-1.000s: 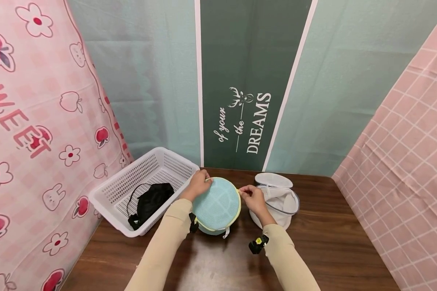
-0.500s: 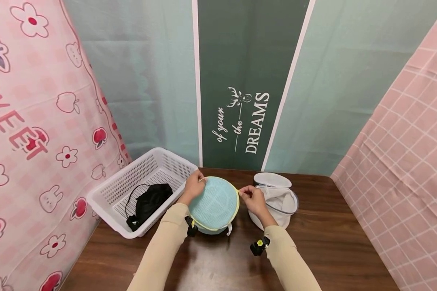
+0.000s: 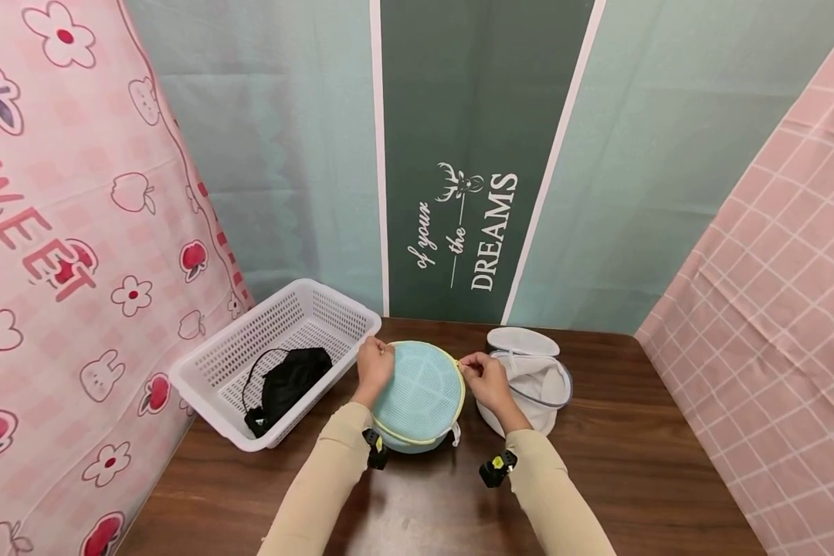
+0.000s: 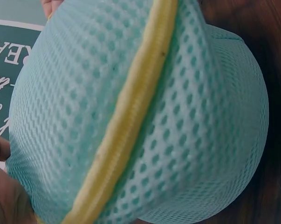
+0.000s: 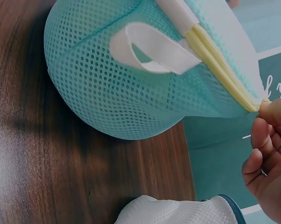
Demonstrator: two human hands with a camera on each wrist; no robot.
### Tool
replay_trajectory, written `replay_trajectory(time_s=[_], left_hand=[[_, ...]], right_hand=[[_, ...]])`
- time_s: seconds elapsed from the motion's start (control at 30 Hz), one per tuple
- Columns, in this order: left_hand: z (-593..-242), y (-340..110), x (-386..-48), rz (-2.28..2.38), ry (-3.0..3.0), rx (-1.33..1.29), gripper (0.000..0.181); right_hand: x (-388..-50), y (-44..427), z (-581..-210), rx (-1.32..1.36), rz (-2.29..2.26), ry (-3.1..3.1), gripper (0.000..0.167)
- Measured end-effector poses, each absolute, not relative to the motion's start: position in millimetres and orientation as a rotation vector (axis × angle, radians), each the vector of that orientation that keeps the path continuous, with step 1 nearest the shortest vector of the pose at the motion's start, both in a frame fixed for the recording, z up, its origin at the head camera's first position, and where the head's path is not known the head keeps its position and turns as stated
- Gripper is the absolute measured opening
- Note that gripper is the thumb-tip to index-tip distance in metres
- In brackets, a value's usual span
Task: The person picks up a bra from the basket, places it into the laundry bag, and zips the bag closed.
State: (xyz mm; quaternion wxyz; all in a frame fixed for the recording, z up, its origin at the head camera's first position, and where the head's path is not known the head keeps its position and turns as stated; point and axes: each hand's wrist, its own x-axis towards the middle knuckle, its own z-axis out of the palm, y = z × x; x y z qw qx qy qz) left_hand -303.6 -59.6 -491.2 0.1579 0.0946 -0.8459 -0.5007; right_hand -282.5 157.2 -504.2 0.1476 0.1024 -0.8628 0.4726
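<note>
A light-blue mesh laundry bag (image 3: 420, 394), round with a yellow zipper (image 4: 126, 126) along its top rim, stands on the wooden table. My left hand (image 3: 375, 369) holds its upper left rim, thumb and finger at the edge in the left wrist view. At the upper right of the rim, my right hand (image 3: 488, 382) pinches the end of the zipper, where the pull seems to be. A white fabric loop (image 5: 149, 49) hangs from the bag's side. The top panel lies over the opening, so the inside is hidden.
To the left, a white plastic basket (image 3: 208, 409) holds a black drawstring pouch (image 3: 295, 386). Just right of my right hand stands a white mesh bag (image 3: 528, 394) with its round lid (image 3: 523, 341) folded back. Cloth curtains border the brown table (image 3: 639, 471).
The blue bag has turned a little, its white loop shifting rightward. My left hand has moved slightly along the rim towards me; the right hand stays at the same part of the zipper.
</note>
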Motion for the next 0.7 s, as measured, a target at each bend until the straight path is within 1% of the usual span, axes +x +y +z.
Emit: replay_trajectory(time_s=[0.27,0.43,0.6,0.7], left_hand=[[-494,-55,-301,-1.480,-2.413,0.410,0.015],[-492,-55,-300,-1.529,-2.421,0.447,0.018],[-491,-60,-298,-1.615,-2.349,0.582,0.018],[-490,-63,-296,-1.754,-2.271,0.646,0.018]], right_hand=[[-284,159,-504,0.326,1.341,-2.504,0.010],[-285,162,-507,0.342,1.330,-2.497,0.006],[-283,168,-510,0.351,1.337,-2.518,0.005],[-279,170,-510,0.343,1.340,-2.546,0.004]])
